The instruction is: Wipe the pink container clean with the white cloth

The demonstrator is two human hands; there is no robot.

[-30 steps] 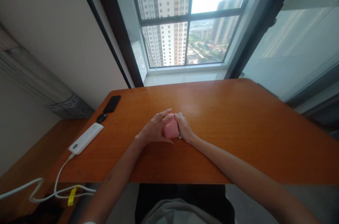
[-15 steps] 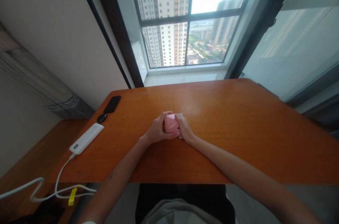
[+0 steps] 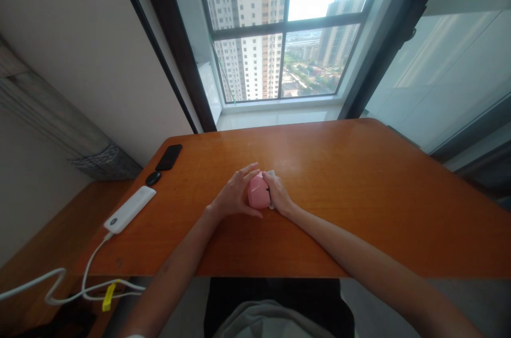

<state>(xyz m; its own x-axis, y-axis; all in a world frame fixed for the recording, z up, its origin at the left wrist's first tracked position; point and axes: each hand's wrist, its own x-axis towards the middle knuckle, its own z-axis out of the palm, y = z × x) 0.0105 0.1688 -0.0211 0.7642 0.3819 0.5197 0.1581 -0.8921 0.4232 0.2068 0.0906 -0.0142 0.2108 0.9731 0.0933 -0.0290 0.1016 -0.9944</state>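
Okay, I have the left hand [image 3: 235,193] half-curled around the pink case [image 3: 258,192] and the right hand [image 3: 279,194] snug against its far side, mid-table [image 3: 359,221], and this two-handed hold calls for steady pressure.

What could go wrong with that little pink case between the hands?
The pink case could slip from between the left hand and right hand and knock against the hard wooden table. If it skidded away, it might hit the white power bank, whose cable runs over the table's edge.
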